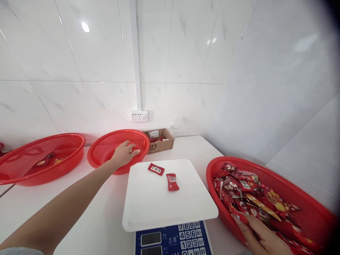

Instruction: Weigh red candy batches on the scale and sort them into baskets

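My left hand [124, 153] reaches out over the rim of the middle red basket [106, 147], fingers curled down onto something small and red that I cannot make out. My right hand [261, 235] lies in the right red basket [316, 209], fingers spread flat among several red sweet packets [244, 187]. Between them stands a scale with a white platform [164, 205], and two red packets [156, 169] [172, 182] lie on its far part. The scale's blue keypad [183, 239] faces me.
A third red basket [63, 150] at the far left holds a few packets. An open cardboard box [159, 140] sits against the tiled wall behind the middle basket, below a wall socket [139, 115]. A white wall rises close on the right.
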Demonstrator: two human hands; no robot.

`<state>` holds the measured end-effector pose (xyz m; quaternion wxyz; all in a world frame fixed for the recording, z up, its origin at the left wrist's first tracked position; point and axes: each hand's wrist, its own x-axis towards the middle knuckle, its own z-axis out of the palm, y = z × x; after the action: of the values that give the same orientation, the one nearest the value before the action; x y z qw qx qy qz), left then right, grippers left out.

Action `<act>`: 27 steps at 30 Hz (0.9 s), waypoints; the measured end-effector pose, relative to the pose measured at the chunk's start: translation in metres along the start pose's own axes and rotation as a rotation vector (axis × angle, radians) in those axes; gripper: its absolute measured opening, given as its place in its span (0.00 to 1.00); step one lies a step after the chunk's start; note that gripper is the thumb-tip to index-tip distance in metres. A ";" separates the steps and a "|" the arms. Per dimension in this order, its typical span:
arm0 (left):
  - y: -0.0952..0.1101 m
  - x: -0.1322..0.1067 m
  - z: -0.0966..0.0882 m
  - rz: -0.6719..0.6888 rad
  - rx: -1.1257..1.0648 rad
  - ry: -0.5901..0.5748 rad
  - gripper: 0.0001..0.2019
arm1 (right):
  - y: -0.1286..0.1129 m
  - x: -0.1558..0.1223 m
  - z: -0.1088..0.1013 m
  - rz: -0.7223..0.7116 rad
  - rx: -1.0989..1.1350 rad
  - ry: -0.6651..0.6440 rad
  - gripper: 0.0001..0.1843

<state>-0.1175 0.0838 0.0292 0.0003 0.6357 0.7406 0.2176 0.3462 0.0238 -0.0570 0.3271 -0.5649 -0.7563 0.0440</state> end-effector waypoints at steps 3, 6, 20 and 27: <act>0.020 -0.010 0.019 0.133 -0.001 -0.127 0.25 | -0.001 0.000 0.000 0.015 0.007 -0.014 0.20; 0.053 -0.028 0.039 0.280 -0.034 -0.277 0.27 | 0.000 -0.001 0.002 0.032 0.016 -0.015 0.21; 0.135 -0.064 0.065 0.626 0.058 -0.387 0.24 | -0.010 0.002 -0.004 -0.002 0.006 -0.013 0.22; 0.141 -0.064 0.065 0.685 0.131 -0.356 0.12 | -0.005 0.000 -0.003 0.005 -0.010 -0.041 0.23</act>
<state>0.0453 0.0578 -0.0022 0.0154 0.8726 0.4863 0.0438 0.3430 0.0212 -0.0525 0.3086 -0.5674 -0.7616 0.0525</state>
